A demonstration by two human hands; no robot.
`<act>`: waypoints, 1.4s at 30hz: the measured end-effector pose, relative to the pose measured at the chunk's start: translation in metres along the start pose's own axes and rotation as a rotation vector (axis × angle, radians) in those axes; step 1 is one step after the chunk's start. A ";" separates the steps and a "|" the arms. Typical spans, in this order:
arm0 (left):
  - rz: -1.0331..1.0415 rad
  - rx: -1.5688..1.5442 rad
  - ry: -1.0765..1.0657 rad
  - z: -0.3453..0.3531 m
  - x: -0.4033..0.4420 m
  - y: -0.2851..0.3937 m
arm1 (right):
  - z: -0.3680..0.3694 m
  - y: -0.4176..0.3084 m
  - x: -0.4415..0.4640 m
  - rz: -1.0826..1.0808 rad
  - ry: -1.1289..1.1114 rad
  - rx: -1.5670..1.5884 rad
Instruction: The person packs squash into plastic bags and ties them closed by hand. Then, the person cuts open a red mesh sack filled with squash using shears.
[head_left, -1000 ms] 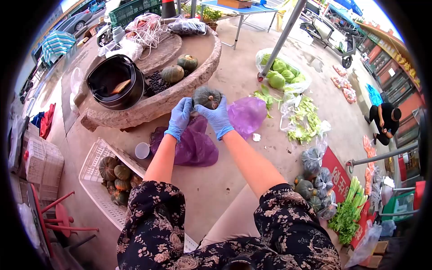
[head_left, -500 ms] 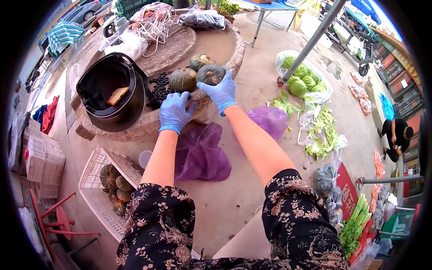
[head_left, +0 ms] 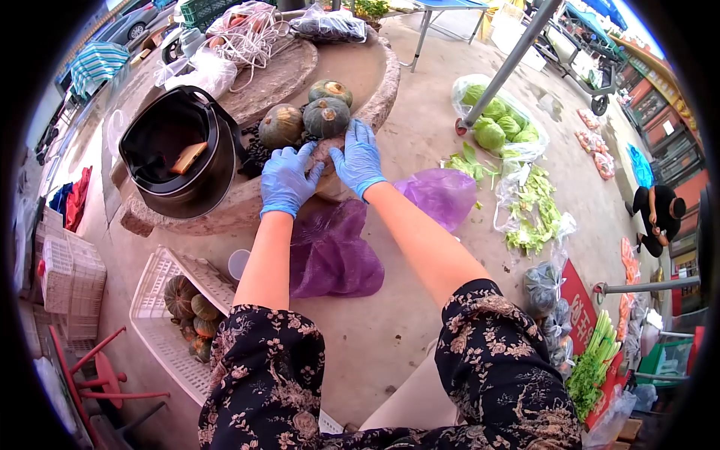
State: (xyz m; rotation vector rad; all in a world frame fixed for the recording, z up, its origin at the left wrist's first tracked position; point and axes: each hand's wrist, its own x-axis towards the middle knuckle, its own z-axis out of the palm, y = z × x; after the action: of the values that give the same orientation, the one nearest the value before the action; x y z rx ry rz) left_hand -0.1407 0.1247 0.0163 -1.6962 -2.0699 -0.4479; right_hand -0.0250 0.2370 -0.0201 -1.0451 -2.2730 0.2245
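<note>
Three pumpkins stand together on the stone basin (head_left: pixel 388 75): a dark green pumpkin (head_left: pixel 326 118), a brownish-green pumpkin (head_left: pixel 281 126) to its left, and a mottled pumpkin (head_left: pixel 330 91) behind. My right hand (head_left: pixel 358 160), in a blue glove, lies on the stone rim just below and right of the dark green pumpkin, fingers stretched and thumb apart. My left hand (head_left: pixel 286 182), gloved too, rests at the rim's front edge below the pumpkins, its fingers bent and thumb spread, with nothing visible in it. Small dark pieces (head_left: pixel 255 154) lie beside the pumpkins, partly hidden.
A black pot-like container (head_left: pixel 180 150) sits left on the basin. Below stands a white crate (head_left: pixel 161 300) holding several pumpkins. Purple mesh (head_left: pixel 337 259) and a purple bag (head_left: pixel 442 196) lie on the ground. Bagged cabbages (head_left: pixel 491 124) and a metal pole (head_left: pixel 514 64) are at right.
My right hand has let go of the dark green pumpkin and come down onto the rim. That pumpkin now sits slightly further left, nearer the others. My left hand stays near the rim.
</note>
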 end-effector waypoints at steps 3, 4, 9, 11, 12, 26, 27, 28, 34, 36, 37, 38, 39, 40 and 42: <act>0.006 0.000 0.040 0.002 -0.001 0.000 | -0.006 -0.001 -0.020 -0.042 -0.025 0.120; 0.005 -0.002 0.036 0.003 -0.001 0.000 | -0.008 -0.003 -0.026 -0.058 -0.023 0.163; 0.002 0.017 -0.020 -0.003 -0.002 0.003 | -0.019 -0.012 -0.067 -0.047 -0.066 0.541; 0.032 0.041 0.015 0.003 -0.003 0.001 | -0.038 -0.012 -0.098 -0.031 -0.036 0.671; 0.053 0.046 0.031 0.005 -0.005 -0.001 | -0.058 -0.015 -0.116 0.024 -0.052 0.832; 0.058 -0.583 -0.120 0.087 -0.022 0.157 | -0.333 0.123 -0.425 0.735 0.712 1.044; 0.060 -0.991 -0.301 0.050 -0.060 0.232 | -0.329 0.115 -0.446 0.791 0.740 1.069; 0.091 -1.194 -0.401 0.010 -0.094 0.301 | -0.328 0.111 -0.460 0.835 0.767 1.093; 0.445 -1.585 -0.787 -0.103 -0.331 0.507 | -0.313 0.105 -0.561 0.976 0.709 0.859; 0.415 -1.475 -0.912 -0.117 -0.389 0.510 | -0.315 0.098 -0.611 1.241 0.566 0.643; 0.408 -1.416 -1.066 -0.105 -0.413 0.511 | -0.317 0.089 -0.632 1.344 0.444 0.641; 0.430 -1.345 -1.189 -0.094 -0.438 0.506 | -0.319 0.081 -0.651 1.440 0.319 0.634; 0.333 -1.321 -1.352 -0.076 -0.463 0.505 | -0.316 0.076 -0.671 1.471 0.287 0.682; 0.226 -1.287 -1.511 -0.059 -0.482 0.502 | -0.306 0.074 -0.691 1.502 0.250 0.732; -0.018 -1.330 -1.806 -0.069 -0.482 0.498 | -0.295 0.073 -0.719 1.472 0.219 0.845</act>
State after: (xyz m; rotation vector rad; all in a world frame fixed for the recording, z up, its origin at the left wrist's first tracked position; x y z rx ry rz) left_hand 0.4340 -0.2153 -0.1823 -3.8225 -3.0867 -0.2070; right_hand 0.5538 -0.2702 -0.1489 -1.8164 -0.6278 1.3789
